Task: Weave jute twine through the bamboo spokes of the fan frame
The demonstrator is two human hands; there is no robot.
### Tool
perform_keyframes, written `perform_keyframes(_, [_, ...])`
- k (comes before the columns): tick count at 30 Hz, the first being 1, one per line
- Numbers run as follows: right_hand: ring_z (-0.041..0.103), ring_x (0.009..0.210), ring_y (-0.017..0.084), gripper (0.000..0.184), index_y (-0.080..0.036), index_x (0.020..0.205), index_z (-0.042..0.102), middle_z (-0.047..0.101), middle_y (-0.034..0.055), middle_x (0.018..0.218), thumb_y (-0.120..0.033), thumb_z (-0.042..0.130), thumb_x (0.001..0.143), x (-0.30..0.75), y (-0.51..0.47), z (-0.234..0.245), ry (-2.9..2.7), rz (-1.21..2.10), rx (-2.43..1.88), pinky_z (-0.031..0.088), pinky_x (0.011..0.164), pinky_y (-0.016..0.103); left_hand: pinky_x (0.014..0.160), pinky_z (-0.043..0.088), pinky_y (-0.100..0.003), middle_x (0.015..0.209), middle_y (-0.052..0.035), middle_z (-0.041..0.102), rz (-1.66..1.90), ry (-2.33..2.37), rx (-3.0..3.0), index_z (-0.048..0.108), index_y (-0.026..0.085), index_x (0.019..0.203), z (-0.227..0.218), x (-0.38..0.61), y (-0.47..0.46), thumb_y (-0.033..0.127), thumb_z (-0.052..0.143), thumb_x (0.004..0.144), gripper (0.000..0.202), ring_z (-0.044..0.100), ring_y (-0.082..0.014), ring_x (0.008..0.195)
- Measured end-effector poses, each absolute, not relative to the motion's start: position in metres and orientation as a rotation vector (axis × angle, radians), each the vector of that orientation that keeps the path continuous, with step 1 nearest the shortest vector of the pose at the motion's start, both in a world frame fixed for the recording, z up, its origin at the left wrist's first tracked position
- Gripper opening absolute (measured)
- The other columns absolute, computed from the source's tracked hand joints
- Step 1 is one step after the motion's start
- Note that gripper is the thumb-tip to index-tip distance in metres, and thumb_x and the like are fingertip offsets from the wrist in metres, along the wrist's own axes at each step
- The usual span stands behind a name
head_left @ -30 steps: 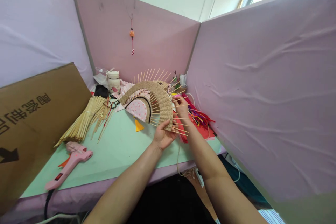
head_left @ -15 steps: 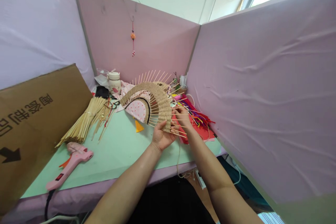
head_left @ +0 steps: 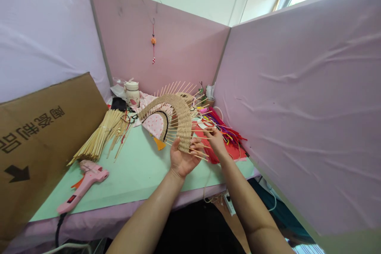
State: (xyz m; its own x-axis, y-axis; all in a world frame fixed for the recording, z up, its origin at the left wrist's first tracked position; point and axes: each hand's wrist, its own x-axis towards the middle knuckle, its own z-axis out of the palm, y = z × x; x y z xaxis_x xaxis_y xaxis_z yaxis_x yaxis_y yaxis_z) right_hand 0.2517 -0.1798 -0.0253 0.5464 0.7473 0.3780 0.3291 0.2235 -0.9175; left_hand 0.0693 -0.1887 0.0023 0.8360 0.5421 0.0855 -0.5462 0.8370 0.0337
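Note:
A half-round woven fan of tan twine on thin wooden sticks is held up over the table, its stick ends poking past the rim. Pink dotted cloth fills its centre, edged with a black band. My left hand grips the fan's lower end, thumb on the near face and fingers behind among the sticks. At the right-hand stick tips, my right hand has its fingers pinched together; what lies between them is too small to make out. A yellow tassel hangs below the fan. Loose twine dangles at the table edge.
On the left lie a bundle of sticks, a pink glue gun and a cardboard box. A lidded jar stands at the back. Red sheets and coloured strips lie right. Pink partitions enclose the table.
My right hand has moved slightly right, away from the woven rim toward the stick tips. The fan has tilted a little, and my left hand has shifted lower with it.

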Motion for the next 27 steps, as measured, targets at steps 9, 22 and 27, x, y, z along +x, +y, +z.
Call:
perform_keyframes(9, [0.054,0.069,0.015,0.023,-0.018,0.078,0.066,0.064,0.0016,0.075,-0.041,0.067,0.076,0.253,-0.21,0.023,-1.178,0.151,-1.382,0.042,0.066,0.029,0.045,0.038,-0.011,0.072,0.0009,0.045,0.589,-0.158,-0.042,0.047,0.021,0.137,-0.013,0.038,-0.209,0.037,0.061,0.081,0.06,0.044,-0.0076,0.059])
perform_keyframes(22, [0.052,0.067,0.015,0.014,-0.023,0.077,0.064,0.06,0.0014,0.074,-0.035,0.064,0.085,0.221,-0.229,0.072,-1.412,-0.245,-1.294,0.041,0.062,0.03,0.043,0.034,-0.008,0.068,0.0023,0.043,0.565,-0.16,-0.1,0.055,0.02,0.126,-0.02,0.026,-0.215,0.035,0.06,0.081,0.047,0.044,-0.0056,0.056])
perform_keyframes(27, [0.054,0.07,0.016,0.015,-0.023,0.077,0.064,0.061,0.0022,0.075,-0.035,0.064,0.085,0.216,-0.22,0.082,-1.487,-0.238,-1.284,0.044,0.066,0.031,0.044,0.034,-0.008,0.068,0.0024,0.044,0.548,-0.167,-0.103,0.055,0.019,0.125,-0.024,0.024,-0.214,0.034,0.06,0.081,0.046,0.045,-0.0054,0.056])
